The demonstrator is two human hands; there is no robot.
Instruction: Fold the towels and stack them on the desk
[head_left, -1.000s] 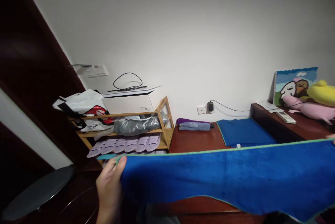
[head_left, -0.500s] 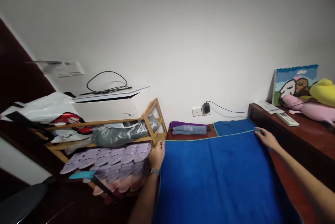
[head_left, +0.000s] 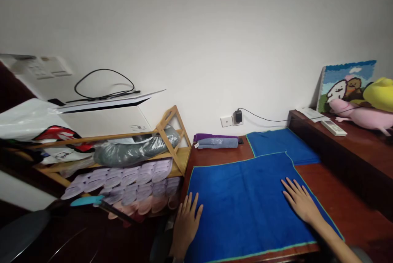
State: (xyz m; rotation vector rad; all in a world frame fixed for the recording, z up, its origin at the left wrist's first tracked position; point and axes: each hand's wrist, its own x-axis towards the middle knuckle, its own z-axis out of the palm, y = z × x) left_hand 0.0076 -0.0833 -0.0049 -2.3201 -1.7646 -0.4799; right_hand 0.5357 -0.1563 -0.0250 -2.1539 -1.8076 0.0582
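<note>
Blue plush fabric with a thin green border, a square towel (head_left: 242, 205), lies spread across the reddish-brown wooden tabletop (head_left: 362, 209), its near edge reaching the front of the table. Faint creases run through its middle. The left hand (head_left: 186, 222) rests open at the towel's left border, fingers spread and pointing away from the body; the right hand (head_left: 299, 199) lies palm down on the cloth near its right border, fingers also spread. Neither hand grips anything.

The towel's far right corner overlaps a folded blue cloth (head_left: 279, 144) set near the wall (head_left: 196, 41). To the left of that cloth, a grey-blue roll with lettering (head_left: 217, 143) lies against a purple one (head_left: 202, 137). Above the table, a black adapter (head_left: 238, 116) is plugged into a wall socket, and its cord runs right.

On the right stands a higher dark wooden surface (head_left: 374, 148) bearing a white remote control (head_left: 334, 128), a sheet of paper (head_left: 310, 114), pink and yellow plush toys (head_left: 365, 117), and a picture of two cartoon dogs (head_left: 348, 85) leaning on the wall.

On the left, a light wooden rack (head_left: 170, 148) carries a white box (head_left: 107, 121) topped by a looped black cable (head_left: 107, 96), a grey bundle in clear plastic (head_left: 132, 150), and rows of lilac slippers (head_left: 130, 175).
</note>
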